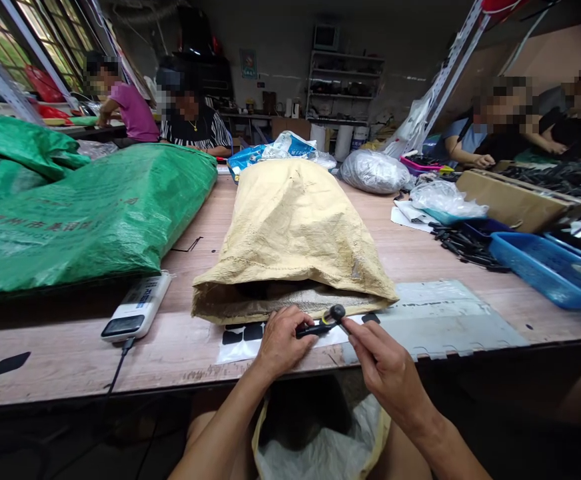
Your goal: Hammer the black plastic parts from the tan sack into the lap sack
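Nearest, a lap sack [315, 463] with a pale lining is held mouth-up between the legs; above it, at the table edge, a black part [314, 330] with a yellow ring and a round knob is held in front of the tan sack [300, 227]; its slim body is gripped between thumb and curled fingers of the left hand [285, 339], knob end pointed toward the right hand [383, 360]; right thumb and index are closed in a pinch on a thin piece [343, 327] just beside the knob, too small to be made out; black part is judged light, stiff, probably plastic, a bit slick if smooth; best taken by the slim body, knob left free; weakest spot is likely around the ring, so side load should be avoided there; thin piece is best pinched by fingertips only; under the left hand a white sheet [228, 355] with black patches is seen, likely limp; tan sack is laid with its mouth toward the hands, fabric judged soft, best taken by the rim; beyond it, a blue-and-white bag [250, 157] is seen; farther back, shelves [345, 90].
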A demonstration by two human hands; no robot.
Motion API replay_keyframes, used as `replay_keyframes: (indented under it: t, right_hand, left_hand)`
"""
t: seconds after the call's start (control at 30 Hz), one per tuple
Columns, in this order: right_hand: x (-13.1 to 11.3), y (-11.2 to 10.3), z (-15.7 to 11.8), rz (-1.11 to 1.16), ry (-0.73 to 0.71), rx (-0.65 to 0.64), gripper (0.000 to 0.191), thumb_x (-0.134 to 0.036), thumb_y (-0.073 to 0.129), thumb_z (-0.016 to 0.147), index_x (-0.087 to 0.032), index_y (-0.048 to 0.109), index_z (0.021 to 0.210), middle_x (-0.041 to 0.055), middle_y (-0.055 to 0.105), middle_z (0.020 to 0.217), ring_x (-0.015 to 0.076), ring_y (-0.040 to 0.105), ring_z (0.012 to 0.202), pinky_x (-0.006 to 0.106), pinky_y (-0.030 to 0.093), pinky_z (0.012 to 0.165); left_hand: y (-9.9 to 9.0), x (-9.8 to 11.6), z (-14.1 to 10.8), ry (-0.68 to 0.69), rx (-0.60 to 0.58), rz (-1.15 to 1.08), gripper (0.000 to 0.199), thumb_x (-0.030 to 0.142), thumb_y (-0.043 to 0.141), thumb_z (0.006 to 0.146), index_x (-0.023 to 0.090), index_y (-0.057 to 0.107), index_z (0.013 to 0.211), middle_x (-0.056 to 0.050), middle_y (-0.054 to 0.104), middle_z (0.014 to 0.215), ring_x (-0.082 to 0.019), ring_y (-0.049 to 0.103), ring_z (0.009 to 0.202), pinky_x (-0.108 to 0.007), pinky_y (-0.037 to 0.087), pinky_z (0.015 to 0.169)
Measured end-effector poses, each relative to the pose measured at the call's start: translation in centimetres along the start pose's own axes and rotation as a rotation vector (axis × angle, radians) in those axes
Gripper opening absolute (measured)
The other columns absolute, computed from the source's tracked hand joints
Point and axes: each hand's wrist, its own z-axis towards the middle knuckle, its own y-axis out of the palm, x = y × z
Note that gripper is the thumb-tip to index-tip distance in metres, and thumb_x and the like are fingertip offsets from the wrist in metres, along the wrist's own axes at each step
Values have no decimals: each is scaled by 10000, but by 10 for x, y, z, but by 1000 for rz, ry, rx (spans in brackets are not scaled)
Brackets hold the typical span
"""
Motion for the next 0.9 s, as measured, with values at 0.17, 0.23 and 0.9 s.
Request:
replay_keyframes:
  t: [0.17,0.23,0.9]
  right_hand:
    - [-5,3,2,-43,-27,-59,408,-207,444,999,-285,579,1377,64,669,984,172,667,846,285,564,782]
    - [-10,6,3,-22,-33,-38,425,-202,457,994,-288,558,1397,67,666,1006,176,664,870,289,561,793]
    - [71,12,15,-351,30,39,247,-260,512,966,-261,689,1138,40,654,930,197,619,924,308,483,812]
  left_hand:
    - [1,-2,0,-2,6,1,134,221,740,773,248,708,900,5,647,871,-205,583,918,-326,379,838]
    - [0,-1,0,-3,0,10,125,228,738,781,250,710,901,3,645,873,-206,583,923,-327,377,835]
    - [0,-2,-1,-12,23,-45,188,135,682,712,224,621,866,20,626,861,-187,566,871,-329,378,816]
